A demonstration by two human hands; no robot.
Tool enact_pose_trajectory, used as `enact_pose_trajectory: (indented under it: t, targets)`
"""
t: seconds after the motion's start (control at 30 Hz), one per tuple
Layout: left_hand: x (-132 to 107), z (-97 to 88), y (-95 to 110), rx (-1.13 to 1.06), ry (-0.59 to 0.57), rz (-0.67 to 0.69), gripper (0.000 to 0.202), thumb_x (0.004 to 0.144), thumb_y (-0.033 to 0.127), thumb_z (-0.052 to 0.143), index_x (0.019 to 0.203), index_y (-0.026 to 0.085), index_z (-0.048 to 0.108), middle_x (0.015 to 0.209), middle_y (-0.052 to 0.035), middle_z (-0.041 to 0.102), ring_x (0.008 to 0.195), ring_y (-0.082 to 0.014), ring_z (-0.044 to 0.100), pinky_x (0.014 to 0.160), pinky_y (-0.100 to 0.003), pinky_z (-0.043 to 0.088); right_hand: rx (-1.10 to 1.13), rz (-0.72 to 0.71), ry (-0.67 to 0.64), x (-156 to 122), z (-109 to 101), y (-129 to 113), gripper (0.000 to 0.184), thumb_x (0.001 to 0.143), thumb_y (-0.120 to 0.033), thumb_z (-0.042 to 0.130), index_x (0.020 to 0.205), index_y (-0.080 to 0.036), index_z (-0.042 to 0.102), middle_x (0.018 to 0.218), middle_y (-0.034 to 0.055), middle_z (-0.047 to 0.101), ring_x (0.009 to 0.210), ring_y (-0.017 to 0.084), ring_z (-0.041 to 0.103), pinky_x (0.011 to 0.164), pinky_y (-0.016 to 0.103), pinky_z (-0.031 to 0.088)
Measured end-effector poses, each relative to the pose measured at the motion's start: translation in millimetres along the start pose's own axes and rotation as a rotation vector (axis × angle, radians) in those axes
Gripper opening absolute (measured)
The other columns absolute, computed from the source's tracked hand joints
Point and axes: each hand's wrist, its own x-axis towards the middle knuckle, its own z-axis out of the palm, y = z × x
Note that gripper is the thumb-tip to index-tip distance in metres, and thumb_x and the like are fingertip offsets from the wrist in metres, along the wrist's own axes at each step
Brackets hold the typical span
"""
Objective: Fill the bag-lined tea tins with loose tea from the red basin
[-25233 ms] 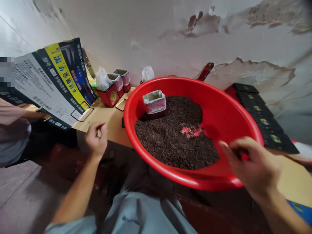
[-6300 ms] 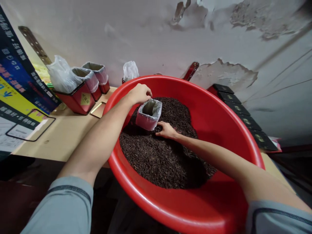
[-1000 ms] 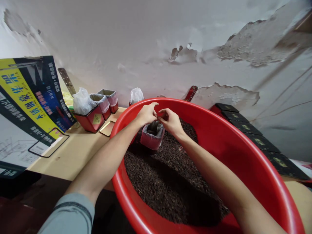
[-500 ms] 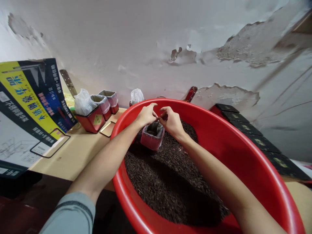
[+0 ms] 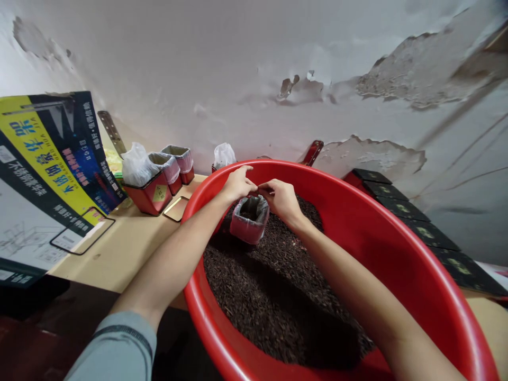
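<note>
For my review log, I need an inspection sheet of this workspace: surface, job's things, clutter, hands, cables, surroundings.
Surface: tan tabletop, visible on both sides of the red basin.
Job's things: the basin holds dark loose material; a bag-lined container sits in it, liner folded over its rim.
Clutter: three lined red containers and a shallow gold-coloured piece left of the basin; printed cardboard farther left; black boxes to the right.
Hands: left hand and right hand meet fingertip to fingertip above the container's far rim; any grip is unclear.
Cables: none certain; thin dark lines at right could be cracks.
Surroundings: pale wall with peeling patches.
</note>
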Motion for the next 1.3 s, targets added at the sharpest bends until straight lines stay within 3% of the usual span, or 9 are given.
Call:
enact_pose_trajectory:
  t: [0.23, 0.53, 0.77, 0.87, 0.93, 1.0, 1.07, 1.17, 1.3]
  targets:
    - [-5.7, -1.4, 6.1, -0.160, -0.043, -0.069, 0.071, 0.087, -0.001, 0.068, 0.151, 0.010, 0.038, 0.062, 0.0039, 0.067, 0.061, -0.0134, 0.069, 0.065, -0.025, 0.057, -0.046, -0.029, 0.027, -1.0, 0.2, 2.3, 0.011, 0.086, -0.021, 0.066, 0.082, -0.020, 0.076, 0.083, 0.0080, 0.074, 0.074, 0.022, 0.069, 0.074, 0.036, 0.055]
    - [2.9, 1.8, -7.8, -0.074, -0.040, 0.034, 0.068, 0.081, 0.000, 0.070, 0.144, 0.011, 0.048, 0.081, -0.0020, 0.075, 0.068, -0.0140, 0.070, 0.060, -0.022, 0.055, -0.290, 0.040, -0.048, -1.1, -1.8, -7.1, 0.015, 0.094, -0.021, 0.057, 0.092, -0.018, 0.071, 0.097, 0.0092, 0.072, 0.084, 0.020, 0.067, 0.079, 0.032, 0.051]
    - [4.0, -0.6, -10.8, 0.475, -0.073, 0.163, 0.045, 0.084, 0.007, 0.063, 0.128, 0.016, 0.065, 0.090, -0.0034, 0.078, 0.082, -0.0161, 0.072, 0.069, -0.024, 0.051, -0.449, -0.015, -0.266, 0.1, -6.6, -10.0, 0.020, 0.094, -0.020, 0.057, 0.097, -0.022, 0.076, 0.106, 0.0108, 0.071, 0.101, 0.027, 0.063, 0.086, 0.039, 0.049]
    - [-3.4, 1.1, -2.8, 0.727, -0.147, 0.185, 0.042, 0.087, 0.010, 0.061, 0.126, 0.021, 0.068, 0.106, -0.0045, 0.077, 0.094, -0.0191, 0.071, 0.074, -0.027, 0.050, -0.367, -0.140, -0.337, 7.2, -20.9, 9.0, 0.017, 0.090, -0.022, 0.061, 0.090, -0.024, 0.079, 0.108, 0.0093, 0.072, 0.108, 0.028, 0.061, 0.098, 0.045, 0.047]
    - [-5.5, 2.1, 2.8, 0.843, -0.219, 0.216, 0.042, 0.085, 0.010, 0.063, 0.125, 0.021, 0.070, 0.104, -0.0056, 0.077, 0.095, -0.0208, 0.070, 0.076, -0.029, 0.049, -0.298, -0.157, -0.203, 11.7, -30.6, 35.7, 0.019, 0.090, -0.025, 0.063, 0.100, -0.024, 0.078, 0.114, 0.0092, 0.071, 0.114, 0.027, 0.060, 0.107, 0.046, 0.044]
    - [-5.3, 2.4, 6.9, 0.865, -0.318, 0.210, 0.037, 0.081, 0.013, 0.072, 0.117, 0.021, 0.074, 0.098, -0.0047, 0.077, 0.091, -0.0201, 0.070, 0.074, -0.028, 0.048, -0.325, -0.049, -0.009, 12.2, -36.9, 69.4, 0.032, 0.090, -0.031, 0.062, 0.118, -0.022, 0.074, 0.125, 0.0122, 0.066, 0.123, 0.029, 0.056, 0.114, 0.050, 0.039]
    - [-5.1, 3.3, 9.1, 0.867, -0.392, 0.204, 0.032, 0.077, 0.018, 0.079, 0.108, 0.021, 0.077, 0.097, -0.0045, 0.077, 0.089, -0.0193, 0.070, 0.072, -0.027, 0.048, -0.367, 0.171, 0.045, 8.8, -37.0, 101.7, 0.051, 0.089, -0.043, 0.062, 0.133, -0.017, 0.066, 0.134, 0.0175, 0.059, 0.128, 0.032, 0.054, 0.115, 0.052, 0.038]
    - [-5.1, 5.4, 8.8, 0.893, -0.419, 0.232, 0.026, 0.079, 0.028, 0.080, 0.104, 0.022, 0.079, 0.103, -0.0058, 0.077, 0.095, -0.0205, 0.070, 0.074, -0.026, 0.049, -0.415, 0.430, -0.100, 4.7, -20.9, 133.7, 0.081, 0.086, -0.058, 0.065, 0.153, -0.016, 0.047, 0.152, 0.0218, 0.042, 0.141, 0.037, 0.044, 0.116, 0.052, 0.038]
    - [-2.9, 4.6, 4.3, 0.914, -0.371, 0.243, 0.030, 0.088, 0.039, 0.069, 0.113, 0.023, 0.078, 0.113, -0.0084, 0.076, 0.103, -0.0225, 0.069, 0.083, -0.029, 0.051, -0.541, 0.447, -0.405, 7.3, 17.4, 138.0, 0.090, 0.082, -0.062, 0.069, 0.160, -0.034, 0.033, 0.166, 0.0156, 0.022, 0.152, 0.050, 0.018, 0.111, 0.072, 0.033]
